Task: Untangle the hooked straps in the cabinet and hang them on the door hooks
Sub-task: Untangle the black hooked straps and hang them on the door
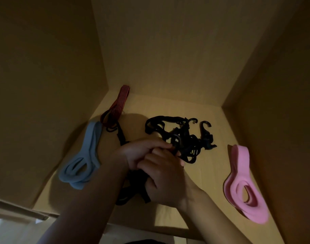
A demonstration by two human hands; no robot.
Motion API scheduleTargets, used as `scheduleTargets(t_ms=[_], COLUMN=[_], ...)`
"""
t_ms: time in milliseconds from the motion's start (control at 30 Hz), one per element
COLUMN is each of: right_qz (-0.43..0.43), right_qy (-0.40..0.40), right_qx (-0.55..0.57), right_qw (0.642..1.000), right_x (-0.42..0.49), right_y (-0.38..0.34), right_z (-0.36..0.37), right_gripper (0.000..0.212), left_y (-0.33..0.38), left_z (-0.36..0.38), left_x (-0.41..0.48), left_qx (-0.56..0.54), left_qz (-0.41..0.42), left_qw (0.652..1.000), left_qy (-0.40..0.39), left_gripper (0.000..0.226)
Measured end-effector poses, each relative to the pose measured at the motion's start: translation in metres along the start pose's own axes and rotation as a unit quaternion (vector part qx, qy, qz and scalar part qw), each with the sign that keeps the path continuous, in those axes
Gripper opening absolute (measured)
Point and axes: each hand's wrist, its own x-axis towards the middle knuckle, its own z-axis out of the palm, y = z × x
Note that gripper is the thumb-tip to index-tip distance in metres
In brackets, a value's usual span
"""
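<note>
1. A tangled clump of black hooked straps [182,138] lies near the middle of the cabinet shelf [210,166], two curved hooks sticking up at its far side; where one strap ends and the next begins cannot be made out in the dim light.
2. The left hand [142,152] and right hand [163,180] meet over the near edge of the clump, both closed on black strap. The left hand's fingers pinch a strand at the tangle, and the right fist grips a bundle that hangs down below it; the hands overlap and hide how the strands cross between them.
3. More black strap trails from the left hand toward the back left corner, where it meets a red-and-black striped strap [118,106] lying along the left wall; the join is lost in shadow.
4. A blue band [85,159], folded in loops, rests on the shelf against the left wall, apart from the hands.
5. A pink band [245,184], also looped, lies against the right wall, well clear of the tangle.
6. Bare shelf shows between the tangle and the pink band and behind the clump to the back wall. The shelf's front edge runs beneath the forearms, which are cut off by the bottom of the frame.
</note>
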Motion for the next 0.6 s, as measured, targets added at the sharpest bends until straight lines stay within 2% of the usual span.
scheduleTargets(t_ms=[67, 200, 300, 433, 500, 600], right_qz=[0.006, 0.002, 0.023, 0.068, 0.112, 0.231], right_qy=[-0.009, -0.007, 0.025, 0.089, 0.111, 0.131], right_qx=[0.006, 0.014, 0.021, 0.029, 0.042, 0.054], right_qw=[1.000, 1.000, 0.999, 0.993, 0.987, 0.963], right_x=[-0.001, -0.008, -0.020, -0.032, -0.038, -0.042], right_y=[0.001, 0.004, 0.013, 0.028, 0.034, 0.040], right_z=[0.002, 0.005, 0.011, 0.011, 0.007, 0.000], right_gripper=[0.029, 0.029, 0.032, 0.032, 0.030, 0.019], left_y=[-0.007, -0.013, -0.019, -0.023, -0.026, -0.029], left_z=[-0.003, -0.005, -0.006, -0.008, -0.011, -0.014], left_x=[0.002, 0.010, 0.017, 0.028, 0.030, 0.031], left_qx=[0.003, -0.071, -0.170, -0.233, -0.217, -0.153], left_qz=[0.002, 0.030, 0.027, 0.053, 0.062, 0.073], left_qw=[1.000, 0.996, 0.983, 0.963, 0.963, 0.974], left_qy=[0.018, 0.046, 0.062, 0.125, 0.145, 0.152], left_gripper=[0.064, 0.029, 0.025, 0.024, 0.024, 0.019])
